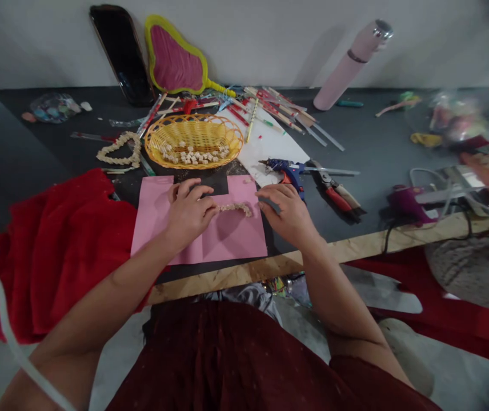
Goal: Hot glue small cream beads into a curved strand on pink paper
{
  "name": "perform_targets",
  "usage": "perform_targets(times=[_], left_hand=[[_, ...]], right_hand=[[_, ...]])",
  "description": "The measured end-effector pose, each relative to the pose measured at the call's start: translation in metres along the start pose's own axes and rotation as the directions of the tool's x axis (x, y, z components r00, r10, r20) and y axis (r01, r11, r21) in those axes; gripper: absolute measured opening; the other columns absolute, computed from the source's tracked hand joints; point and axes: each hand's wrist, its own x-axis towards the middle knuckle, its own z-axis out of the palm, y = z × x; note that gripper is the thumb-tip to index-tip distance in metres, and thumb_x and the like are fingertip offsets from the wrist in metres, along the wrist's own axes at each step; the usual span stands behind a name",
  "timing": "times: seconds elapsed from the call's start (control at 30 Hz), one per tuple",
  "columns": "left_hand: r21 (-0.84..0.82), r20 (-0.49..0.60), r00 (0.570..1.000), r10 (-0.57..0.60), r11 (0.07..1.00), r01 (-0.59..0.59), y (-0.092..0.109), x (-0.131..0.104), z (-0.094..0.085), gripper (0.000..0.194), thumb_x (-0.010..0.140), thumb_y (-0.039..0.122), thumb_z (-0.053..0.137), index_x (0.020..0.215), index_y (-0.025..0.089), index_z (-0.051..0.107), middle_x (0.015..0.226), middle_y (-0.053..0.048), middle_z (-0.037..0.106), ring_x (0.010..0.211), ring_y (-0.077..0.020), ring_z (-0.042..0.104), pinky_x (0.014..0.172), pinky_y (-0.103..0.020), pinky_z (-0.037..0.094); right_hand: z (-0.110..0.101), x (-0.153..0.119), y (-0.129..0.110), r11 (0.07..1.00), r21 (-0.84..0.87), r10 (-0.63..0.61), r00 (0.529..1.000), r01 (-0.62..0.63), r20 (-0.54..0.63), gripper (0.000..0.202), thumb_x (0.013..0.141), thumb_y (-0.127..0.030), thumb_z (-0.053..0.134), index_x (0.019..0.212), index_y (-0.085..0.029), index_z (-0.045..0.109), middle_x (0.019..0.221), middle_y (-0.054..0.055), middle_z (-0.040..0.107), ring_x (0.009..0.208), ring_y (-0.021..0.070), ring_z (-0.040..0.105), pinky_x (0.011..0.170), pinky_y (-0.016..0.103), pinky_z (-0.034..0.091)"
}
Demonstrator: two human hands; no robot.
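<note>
Over a sheet of pink paper (227, 242), the person's left hand (191, 208) pinches one end of a knobbly cream strip (233, 206) between thumb and fingertips. The right hand (285, 208) is poised just beyond the other end, fingers bent; I can't tell whether it grips anything. Between them the strip lies with its long axis running left to right, roughly along the table's front edge, its free right end hooking toward the person. Behind the paper sits a yellow wicker basket (184, 132) with small pale cubes (195, 156) in it; a blue glue gun (291, 171) and red-handled pliers (343, 200) lie to the right, red cloth (56, 251) to the left. The dark tabletop (381, 137), edged in raw wood, meets a plain grey wall (248, 40).
</note>
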Motion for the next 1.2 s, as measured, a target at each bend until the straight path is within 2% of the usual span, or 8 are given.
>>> perform_targets(times=[0.17, 0.27, 0.33, 0.53, 0.73, 0.97, 1.2], left_hand=[[0.004, 0.004, 1.0, 0.008, 1.0, -0.008, 0.001, -0.001, 0.0, 0.013, 0.092, 0.026, 0.067, 0.087, 0.029, 0.079, 0.123, -0.003, 0.074, 0.135, -0.0328, 0.048, 0.111, -0.059, 0.029], [-0.002, 0.009, 1.0, 0.015, 1.0, -0.015, 0.002, -0.002, -0.001, 0.018, 0.091, 0.02, 0.064, 0.089, 0.029, 0.08, 0.124, -0.003, 0.073, 0.136, -0.0331, 0.047, 0.111, -0.06, 0.028], [-0.013, 0.012, 1.0, 0.017, 1.0, -0.017, 0.002, -0.003, -0.001, 0.019, 0.092, 0.02, 0.063, 0.09, 0.03, 0.08, 0.126, -0.003, 0.073, 0.137, -0.0335, 0.046, 0.111, -0.061, 0.028], [-0.02, -0.003, 0.999, 0.033, 0.999, -0.033, 0.002, -0.003, -0.001, 0.018, 0.094, 0.024, 0.062, 0.087, 0.03, 0.078, 0.124, -0.003, 0.072, 0.136, -0.0328, 0.047, 0.111, -0.062, 0.029], [0.0, -0.003, 0.999, 0.05, 0.999, -0.05, 0.001, -0.002, -0.003, 0.019, 0.098, 0.027, 0.06, 0.088, 0.027, 0.077, 0.124, -0.003, 0.073, 0.136, -0.0324, 0.047, 0.112, -0.061, 0.03], [-0.03, 0.014, 0.999, 0.04, 0.999, -0.039, -0.003, -0.001, 0.001, 0.016, 0.098, 0.028, 0.061, 0.09, 0.029, 0.076, 0.124, -0.001, 0.073, 0.136, -0.0307, 0.047, 0.112, -0.06, 0.031], [-0.032, 0.003, 0.999, 0.049, 0.998, -0.049, -0.002, -0.001, -0.002, 0.015, 0.097, 0.028, 0.064, 0.09, 0.028, 0.078, 0.123, -0.001, 0.074, 0.135, -0.0312, 0.049, 0.111, -0.059, 0.032]], right_hand=[[0.021, 0.019, -0.016, 0.997, -0.025, -0.073, 0.978, 0.079, 0.196, 0.017, 0.097, -0.026, 0.06, 0.105, -0.023, 0.074, 0.109, 0.009, 0.075, 0.107, 0.0269, 0.062, 0.098, 0.046, 0.049], [0.035, 0.027, -0.021, 0.995, -0.05, -0.066, 0.951, 0.085, 0.301, 0.019, 0.095, -0.023, 0.062, 0.11, -0.023, 0.074, 0.116, 0.009, 0.074, 0.114, 0.0281, 0.059, 0.099, 0.046, 0.046], [0.043, 0.028, -0.021, 0.995, -0.063, -0.054, 0.942, 0.079, 0.33, 0.02, 0.094, -0.021, 0.063, 0.11, -0.022, 0.074, 0.119, 0.009, 0.074, 0.116, 0.0285, 0.058, 0.098, 0.046, 0.044], [0.054, 0.026, -0.015, 0.997, -0.031, -0.058, 0.949, 0.071, 0.309, 0.014, 0.097, -0.023, 0.062, 0.101, -0.023, 0.075, 0.115, 0.007, 0.075, 0.113, 0.0264, 0.059, 0.102, 0.046, 0.039], [0.054, 0.026, -0.017, 0.999, -0.01, -0.042, 0.951, 0.047, 0.308, 0.013, 0.095, -0.021, 0.064, 0.1, -0.023, 0.075, 0.117, 0.005, 0.076, 0.112, 0.0256, 0.06, 0.104, 0.046, 0.039], [0.053, 0.026, -0.016, 0.999, -0.02, -0.025, 0.948, 0.033, 0.316, 0.014, 0.095, -0.021, 0.064, 0.102, -0.024, 0.076, 0.119, 0.006, 0.075, 0.115, 0.0268, 0.058, 0.103, 0.046, 0.039], [0.054, 0.026, -0.017, 0.999, -0.021, -0.028, 0.947, 0.037, 0.319, 0.016, 0.096, -0.02, 0.062, 0.104, -0.024, 0.075, 0.118, 0.005, 0.075, 0.114, 0.027, 0.058, 0.102, 0.046, 0.039]])
